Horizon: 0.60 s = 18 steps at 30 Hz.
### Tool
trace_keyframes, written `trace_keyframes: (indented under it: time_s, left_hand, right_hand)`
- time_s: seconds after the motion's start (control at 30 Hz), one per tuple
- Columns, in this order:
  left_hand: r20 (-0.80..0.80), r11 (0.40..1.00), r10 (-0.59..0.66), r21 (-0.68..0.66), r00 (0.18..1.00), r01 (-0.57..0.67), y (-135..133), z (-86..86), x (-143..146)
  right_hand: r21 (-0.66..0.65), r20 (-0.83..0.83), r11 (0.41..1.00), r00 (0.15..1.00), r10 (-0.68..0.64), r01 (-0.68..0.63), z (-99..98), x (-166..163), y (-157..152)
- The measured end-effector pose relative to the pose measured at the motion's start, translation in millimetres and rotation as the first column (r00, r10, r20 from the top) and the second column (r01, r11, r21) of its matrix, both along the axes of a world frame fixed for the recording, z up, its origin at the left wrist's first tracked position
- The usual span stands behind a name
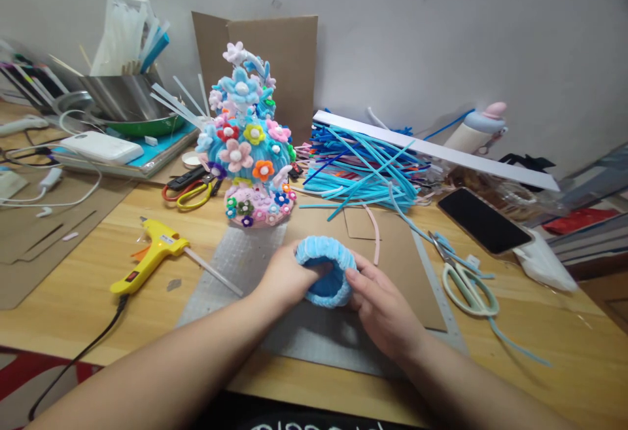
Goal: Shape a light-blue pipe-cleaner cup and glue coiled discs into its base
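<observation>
Blue fuzzy cup [333,283], its mouth tilted toward the camera, is held in both hands above a grey cutting mat [338,348]. The left hand [287,273] grips its left side, thumb inside the mouth. The right hand [383,299] pinches the opposite rim, thumb on the edge and fingers around the outside.

Just right of the cup, a brown cardboard sheet [405,273] lies on the mat. Left of the cup is a yellow glue gun [152,253] with a white label [167,239] on its body, the print too small to read. Behind the cup and to its left stands a flower-covered ornament [240,155]; behind and to its right is a heap of blue fuzzy stems [358,168]. Farther right of the cup are green-handled scissors [468,289] and, beyond them, a dark-screened phone [483,220]. Well left of and behind the cup sits a white box [102,148], its small mark illegible. In front of the cup, at the bottom edge, white lettering [318,426] on black is cut off and unreadable.
</observation>
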<state>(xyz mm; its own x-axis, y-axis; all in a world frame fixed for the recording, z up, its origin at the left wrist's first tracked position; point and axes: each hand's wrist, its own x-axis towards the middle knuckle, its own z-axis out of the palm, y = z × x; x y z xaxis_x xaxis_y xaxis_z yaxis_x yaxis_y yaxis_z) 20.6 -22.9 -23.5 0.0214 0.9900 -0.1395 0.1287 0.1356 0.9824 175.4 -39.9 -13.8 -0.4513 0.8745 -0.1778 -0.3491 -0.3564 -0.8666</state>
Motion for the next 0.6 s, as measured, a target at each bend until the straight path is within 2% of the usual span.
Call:
trace_keyframes:
  time_s: [0.1, 0.2, 0.3, 0.37, 0.47, 0.6]
  left_hand:
    - [0.086, 0.999, -0.028, -0.029, 0.996, 0.031, -3, 4.9, 0]
    - [0.223, 0.989, 0.005, -0.147, 0.975, 0.028, -5, 10.1, -1]
    - [0.248, 0.966, -0.004, -0.25, 0.969, 0.068, -5, 13.6, -3]
    - [0.267, 0.961, -0.032, -0.256, 0.963, 0.102, -4, 14.0, -4]
    - [0.297, 0.968, -0.044, -0.225, 0.954, 0.114, -4, 12.4, -5]
    - [0.234, 0.979, -0.143, -0.107, 0.962, 0.172, -7, 9.3, -5]
  right_hand:
    - [-0.085, -0.008, 0.995, 0.998, -0.059, 0.058, -2.5, -2, 2]
    - [-0.203, -0.005, 0.973, 0.993, -0.115, 0.112, -5.6, -1, 8]
    - [-0.25, -0.032, 0.962, 0.992, -0.126, 0.114, -6.3, 3, 14]
    - [-0.202, -0.025, 0.97, 0.99, -0.141, 0.133, -6.4, 5, 15]
    - [-0.086, 0.074, 0.981, 0.983, -0.166, 0.172, -9.3, 7, 17]
    - [0.125, 0.233, 0.972, 0.946, -0.226, 0.201, -15.8, 8, 20]
